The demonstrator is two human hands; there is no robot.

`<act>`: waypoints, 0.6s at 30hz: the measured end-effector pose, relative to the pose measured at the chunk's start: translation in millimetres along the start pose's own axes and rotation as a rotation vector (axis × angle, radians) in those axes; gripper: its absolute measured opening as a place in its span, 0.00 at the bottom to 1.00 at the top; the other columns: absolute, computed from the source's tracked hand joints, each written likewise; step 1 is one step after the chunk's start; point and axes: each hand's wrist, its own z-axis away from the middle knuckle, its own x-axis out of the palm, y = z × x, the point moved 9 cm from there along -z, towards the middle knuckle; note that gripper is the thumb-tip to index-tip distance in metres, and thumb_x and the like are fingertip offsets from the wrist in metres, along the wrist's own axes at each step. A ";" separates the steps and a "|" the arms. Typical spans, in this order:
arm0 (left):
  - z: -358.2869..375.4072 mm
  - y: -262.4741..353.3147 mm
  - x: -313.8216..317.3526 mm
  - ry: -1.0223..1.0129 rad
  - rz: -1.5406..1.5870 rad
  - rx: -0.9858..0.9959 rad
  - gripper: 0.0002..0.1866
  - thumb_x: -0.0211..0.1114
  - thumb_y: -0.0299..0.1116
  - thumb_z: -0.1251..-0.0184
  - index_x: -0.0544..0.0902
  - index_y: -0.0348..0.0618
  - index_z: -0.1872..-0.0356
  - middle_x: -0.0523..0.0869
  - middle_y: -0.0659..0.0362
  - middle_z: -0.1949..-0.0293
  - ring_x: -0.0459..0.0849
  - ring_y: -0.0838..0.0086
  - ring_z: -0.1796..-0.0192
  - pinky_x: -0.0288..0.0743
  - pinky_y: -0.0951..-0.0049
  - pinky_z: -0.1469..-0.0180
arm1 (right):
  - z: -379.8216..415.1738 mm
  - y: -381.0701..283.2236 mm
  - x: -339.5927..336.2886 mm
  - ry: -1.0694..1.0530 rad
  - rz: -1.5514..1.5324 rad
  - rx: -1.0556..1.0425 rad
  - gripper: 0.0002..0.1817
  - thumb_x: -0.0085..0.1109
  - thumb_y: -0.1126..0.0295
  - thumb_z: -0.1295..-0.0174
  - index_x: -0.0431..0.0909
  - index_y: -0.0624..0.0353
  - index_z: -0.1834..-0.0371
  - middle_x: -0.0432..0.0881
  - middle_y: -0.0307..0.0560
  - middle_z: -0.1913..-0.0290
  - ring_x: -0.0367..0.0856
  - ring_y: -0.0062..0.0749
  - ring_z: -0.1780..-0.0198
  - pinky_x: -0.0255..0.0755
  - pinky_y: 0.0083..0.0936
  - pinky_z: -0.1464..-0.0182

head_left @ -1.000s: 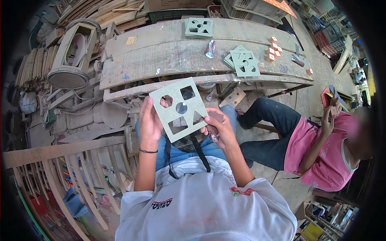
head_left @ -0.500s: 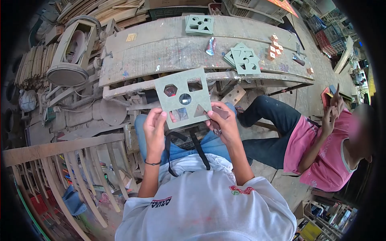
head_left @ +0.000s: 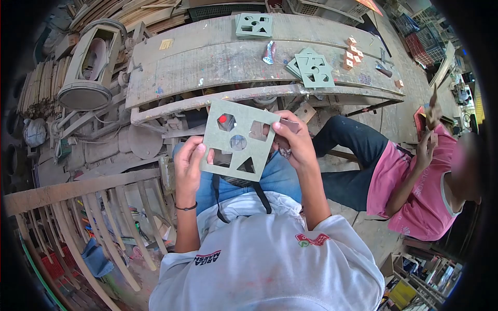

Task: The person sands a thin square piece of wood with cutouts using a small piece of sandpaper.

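A pale green flat board (head_left: 243, 119) with hexagonal, round, square and triangular cut-outs is held up over my lap, tilted. My left hand (head_left: 188, 165) pinches its lower left corner between thumb and fingers. On the opposite side my right hand (head_left: 300, 142) grips the right edge, thumb on the front face. A brown folded sheet that looks like sandpaper (head_left: 291, 126) is also in my right hand, partly hidden by the fingers. Beyond my hands, similar boards lie on the wooden table (head_left: 218, 65): one stack (head_left: 241, 26) at the far edge, another (head_left: 306, 78) nearer on the right.
Small wooden blocks (head_left: 348, 63) and a crumpled packet (head_left: 269, 52) lie on the table. To my right sits a person in a pink shirt (head_left: 423, 194), hands raised. A slatted wooden frame (head_left: 78, 187) stands at my left, with a dusty machine (head_left: 93, 67) beyond.
The board has turned clockwise and tilted. My right hand has moved up along its right edge; my left hand has shifted slightly left and stays at the lower left corner.
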 end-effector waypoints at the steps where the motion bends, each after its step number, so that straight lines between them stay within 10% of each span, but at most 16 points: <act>1: 0.5 3.1 -0.1 0.004 -0.046 0.007 0.09 0.52 0.29 0.26 0.78 0.33 0.60 0.75 0.63 0.74 0.71 0.84 0.70 0.64 0.82 0.65 | -0.4 -1.1 -2.2 0.012 0.014 0.008 0.07 0.61 0.70 0.35 0.79 0.59 0.57 0.82 0.40 0.67 0.77 0.16 0.71 0.69 0.15 0.74; 18: 1.3 28.1 14.4 -0.112 -0.365 0.083 0.08 0.54 0.28 0.28 0.77 0.33 0.63 0.73 0.66 0.76 0.68 0.85 0.73 0.62 0.82 0.70 | 4.9 0.5 17.6 -0.149 0.411 0.093 0.09 0.64 0.67 0.36 0.83 0.62 0.59 0.81 0.33 0.67 0.74 0.12 0.67 0.66 0.14 0.67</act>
